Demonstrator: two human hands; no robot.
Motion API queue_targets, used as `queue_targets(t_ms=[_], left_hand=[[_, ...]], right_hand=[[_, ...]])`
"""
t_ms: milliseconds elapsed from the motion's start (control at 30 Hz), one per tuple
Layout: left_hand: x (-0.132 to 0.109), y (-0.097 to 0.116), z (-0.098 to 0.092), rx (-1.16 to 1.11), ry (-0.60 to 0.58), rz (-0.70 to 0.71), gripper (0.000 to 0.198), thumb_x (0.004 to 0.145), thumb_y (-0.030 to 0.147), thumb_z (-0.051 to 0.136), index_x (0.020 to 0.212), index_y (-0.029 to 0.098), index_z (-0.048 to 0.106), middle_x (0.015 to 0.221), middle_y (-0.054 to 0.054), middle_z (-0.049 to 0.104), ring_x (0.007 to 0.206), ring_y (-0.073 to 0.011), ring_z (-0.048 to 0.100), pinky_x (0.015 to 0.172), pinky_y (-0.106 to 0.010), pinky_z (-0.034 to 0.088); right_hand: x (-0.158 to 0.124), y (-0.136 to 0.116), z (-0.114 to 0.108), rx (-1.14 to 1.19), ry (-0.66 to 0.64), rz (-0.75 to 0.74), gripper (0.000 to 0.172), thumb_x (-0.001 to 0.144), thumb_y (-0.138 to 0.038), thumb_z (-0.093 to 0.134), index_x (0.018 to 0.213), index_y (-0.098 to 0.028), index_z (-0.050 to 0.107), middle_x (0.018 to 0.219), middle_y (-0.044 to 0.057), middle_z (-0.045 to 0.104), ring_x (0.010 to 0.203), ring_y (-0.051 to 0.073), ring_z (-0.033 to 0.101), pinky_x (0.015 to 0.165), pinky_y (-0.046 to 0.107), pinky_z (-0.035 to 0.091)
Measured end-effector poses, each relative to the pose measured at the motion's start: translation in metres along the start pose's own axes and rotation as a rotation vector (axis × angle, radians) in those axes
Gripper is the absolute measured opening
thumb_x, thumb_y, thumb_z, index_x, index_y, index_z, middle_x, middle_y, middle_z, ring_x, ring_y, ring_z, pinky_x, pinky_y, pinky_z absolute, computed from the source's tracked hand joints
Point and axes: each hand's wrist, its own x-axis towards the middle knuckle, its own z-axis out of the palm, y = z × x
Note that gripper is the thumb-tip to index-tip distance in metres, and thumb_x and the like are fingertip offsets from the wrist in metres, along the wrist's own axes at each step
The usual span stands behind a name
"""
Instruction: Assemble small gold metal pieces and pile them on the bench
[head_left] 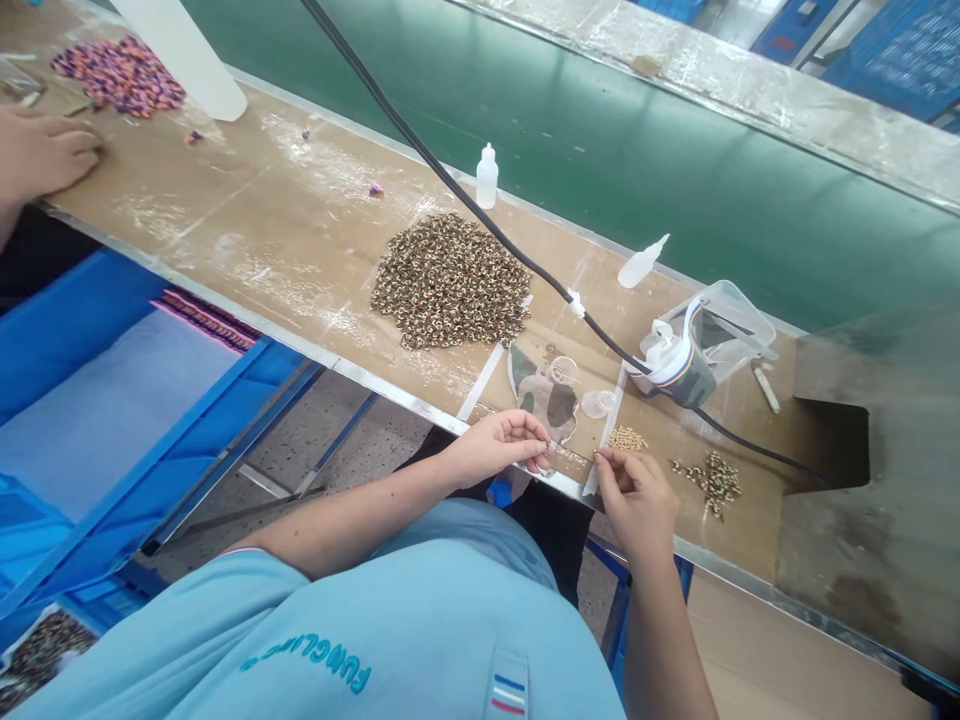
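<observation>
My left hand [504, 442] is closed in a pinch at the table's front edge; whatever its fingertips hold is too small to make out. To its right, my right hand [639, 492] also pinches, thumb against forefinger, with any held thing too tiny to name. Between and beyond the hands lies a camouflage cloth scrap [546, 405] with a small clear round cup [562, 371] on it. Another clear cup [598, 404] lies right of the cloth. Small tan beads [627, 439] and a little heap of brown-and-gold ring-like pieces [718, 482] are close to my right hand.
A large heap of similar pieces [454, 285] covers mid-table. Two white squeeze bottles [487, 178] are along the back edge. A black cable [442, 170] crosses overhead. At right is a clear plastic box [739, 310]. Another person's hand [52, 150] rests left, near pink-and-purple pieces [120, 78].
</observation>
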Motion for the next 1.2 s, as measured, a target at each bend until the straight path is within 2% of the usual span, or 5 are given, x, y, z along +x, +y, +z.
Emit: queue_targets(t_ms=[300, 500, 600, 867, 1200], left_hand=[[-0.001, 0.001, 0.000, 0.010, 0.005, 0.000, 0.031, 0.064, 0.034, 0.076, 0.078, 0.012, 0.058, 0.064, -0.002, 0.067, 0.059, -0.0096, 0.062, 0.061, -0.022, 0.050], [0.000, -0.001, -0.001, 0.021, -0.004, 0.006, 0.032, 0.065, 0.034, 0.075, 0.079, 0.012, 0.058, 0.066, -0.003, 0.067, 0.059, -0.0093, 0.062, 0.062, -0.023, 0.049], [0.000, -0.001, -0.001, 0.018, -0.002, 0.009, 0.031, 0.065, 0.034, 0.075, 0.078, 0.012, 0.058, 0.067, -0.003, 0.067, 0.058, -0.0092, 0.061, 0.062, -0.023, 0.049], [0.002, -0.001, 0.001, -0.001, -0.008, 0.016, 0.032, 0.064, 0.033, 0.076, 0.078, 0.012, 0.057, 0.067, -0.003, 0.066, 0.059, -0.0099, 0.062, 0.061, -0.023, 0.049], [0.002, -0.002, -0.001, 0.019, -0.008, 0.022, 0.029, 0.067, 0.031, 0.074, 0.079, 0.012, 0.058, 0.066, -0.003, 0.067, 0.058, -0.0095, 0.061, 0.061, -0.023, 0.049]], right_hand=[[0.001, 0.005, -0.005, -0.046, -0.012, -0.053, 0.019, 0.085, -0.035, 0.053, 0.081, -0.021, 0.065, 0.074, 0.001, 0.062, 0.058, 0.011, 0.053, 0.059, 0.025, 0.044], [0.011, 0.016, -0.008, -0.159, -0.048, -0.376, 0.020, 0.090, -0.028, 0.045, 0.084, -0.021, 0.063, 0.082, 0.004, 0.063, 0.074, 0.015, 0.057, 0.068, 0.028, 0.044], [0.017, 0.017, -0.009, -0.199, -0.078, -0.455, 0.020, 0.091, -0.025, 0.044, 0.085, -0.021, 0.062, 0.085, 0.004, 0.063, 0.076, 0.015, 0.057, 0.067, 0.027, 0.043], [0.023, 0.014, -0.012, -0.275, -0.166, -0.500, 0.024, 0.092, -0.027, 0.040, 0.085, -0.021, 0.062, 0.085, 0.005, 0.063, 0.075, 0.015, 0.057, 0.067, 0.028, 0.041], [0.020, 0.016, -0.016, -0.212, -0.142, -0.479, 0.020, 0.091, -0.027, 0.044, 0.085, -0.021, 0.061, 0.083, 0.004, 0.064, 0.075, 0.016, 0.058, 0.068, 0.028, 0.041]])
